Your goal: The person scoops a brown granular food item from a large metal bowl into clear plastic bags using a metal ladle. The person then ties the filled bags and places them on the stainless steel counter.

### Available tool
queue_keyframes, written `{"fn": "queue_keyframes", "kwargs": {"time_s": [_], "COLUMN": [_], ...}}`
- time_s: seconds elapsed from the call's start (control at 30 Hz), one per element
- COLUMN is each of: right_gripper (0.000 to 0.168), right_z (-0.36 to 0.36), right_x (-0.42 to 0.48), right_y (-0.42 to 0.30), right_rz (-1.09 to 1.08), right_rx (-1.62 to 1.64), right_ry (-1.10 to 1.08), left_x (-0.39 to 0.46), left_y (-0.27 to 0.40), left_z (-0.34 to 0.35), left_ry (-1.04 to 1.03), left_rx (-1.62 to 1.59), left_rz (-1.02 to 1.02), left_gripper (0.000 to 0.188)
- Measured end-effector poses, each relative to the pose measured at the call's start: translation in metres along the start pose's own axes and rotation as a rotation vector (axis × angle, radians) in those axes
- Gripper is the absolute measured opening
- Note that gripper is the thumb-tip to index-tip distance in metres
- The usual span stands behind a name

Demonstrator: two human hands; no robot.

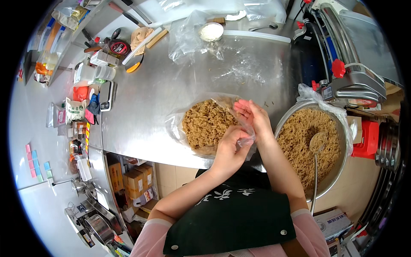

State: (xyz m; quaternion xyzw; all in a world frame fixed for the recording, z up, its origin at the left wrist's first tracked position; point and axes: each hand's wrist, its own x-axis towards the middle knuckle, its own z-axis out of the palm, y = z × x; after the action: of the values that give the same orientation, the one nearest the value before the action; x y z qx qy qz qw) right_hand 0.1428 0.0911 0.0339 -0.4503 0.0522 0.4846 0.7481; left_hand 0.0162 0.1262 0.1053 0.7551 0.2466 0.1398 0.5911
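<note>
A clear plastic bag (175, 123) lies on the steel worktable in front of me, with a mound of brown, rice-like cooked food (208, 123) inside. My left hand (231, 149) pinches the bag's gathered edge between thumb and fingers at the near right side. Just beyond it, my right hand (255, 119) is turned palm up beside the bag, fingers loosely curled and thumb apart. Plastic from the bag rests near its palm. To my right, a large steel bowl (345, 160) holds more of the same food, with a metal ladle (315, 180) resting in it.
On the worktable (141, 106), white powder is scattered around a bowl of white powder (211, 32) at the back. A digital scale (107, 96) and packets line the left side. A steel machine with red knobs (356, 80) stands at right; shelved boxes (138, 181) sit lower left.
</note>
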Motion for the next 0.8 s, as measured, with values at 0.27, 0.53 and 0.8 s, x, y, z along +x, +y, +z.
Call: {"fn": "queue_keyframes", "kwargs": {"time_s": [0.27,0.53,0.8], "right_gripper": [0.040,0.024,0.026], "right_z": [0.001,-0.003,0.005], "right_x": [-0.002,0.011,0.010], "right_y": [-0.007,-0.009,-0.021], "right_rz": [0.133,0.231,0.157], "right_rx": [0.265,0.449,0.231], "right_ry": [0.057,0.050,-0.020], "left_x": [0.012,0.025,0.064], "left_y": [0.001,-0.002,-0.012], "left_z": [0.018,0.004,0.009], "left_ry": [-0.058,0.366,0.455], "left_rx": [0.206,-0.595,-0.614], "left_rz": [0.169,-0.362,-0.228], "left_gripper": [0.016,0.025,0.015]}}
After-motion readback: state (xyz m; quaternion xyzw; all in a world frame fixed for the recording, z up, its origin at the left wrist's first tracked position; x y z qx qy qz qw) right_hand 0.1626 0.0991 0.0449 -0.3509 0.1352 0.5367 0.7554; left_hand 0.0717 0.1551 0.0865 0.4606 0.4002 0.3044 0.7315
